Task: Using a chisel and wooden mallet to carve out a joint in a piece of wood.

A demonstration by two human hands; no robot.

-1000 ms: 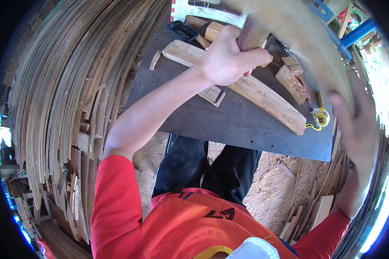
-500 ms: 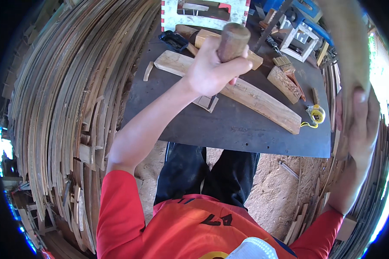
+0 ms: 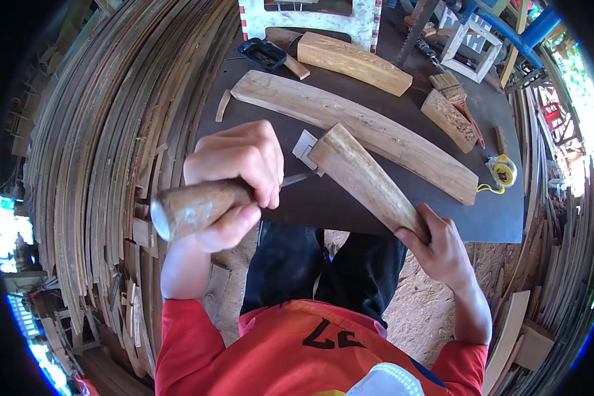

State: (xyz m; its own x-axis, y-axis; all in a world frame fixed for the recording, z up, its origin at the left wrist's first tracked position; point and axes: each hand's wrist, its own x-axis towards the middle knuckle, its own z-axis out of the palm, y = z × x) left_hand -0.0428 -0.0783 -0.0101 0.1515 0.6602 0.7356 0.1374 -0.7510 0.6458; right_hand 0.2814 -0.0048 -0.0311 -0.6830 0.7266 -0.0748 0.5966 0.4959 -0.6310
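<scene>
Blade at the Bar's End, Its Tip Hard to Read

We start big: the stack of wooden strips [image 3: 125, 132] fills our left, its outer side lost in the lens's dark rim. Next, the dark table [image 3: 485, 221], its near left part hidden behind the left hand [image 3: 237, 165]. At the far side, a white frame [image 3: 257, 21] is cut off by the upper edge. Across the table lies the long board [image 3: 369, 125], slightly overlapped by a shorter wooden bar [image 3: 369, 178].

And here's that bar, slanting over the table, the right hand's [image 3: 442, 247] grip clasped on its near end; thumb and forefinger show, the other fingers mostly don't. On our left, the grip is a tight fist around a wooden-handled tool [image 3: 198, 206], mid-handle covered, butt towards us. Its thin blade [image 3: 299, 177] runs to the bar's far end; contact, we can't tell. Smallest, a pale flat piece [image 3: 302, 146] peeks out, partly hidden behind the bar.
</scene>
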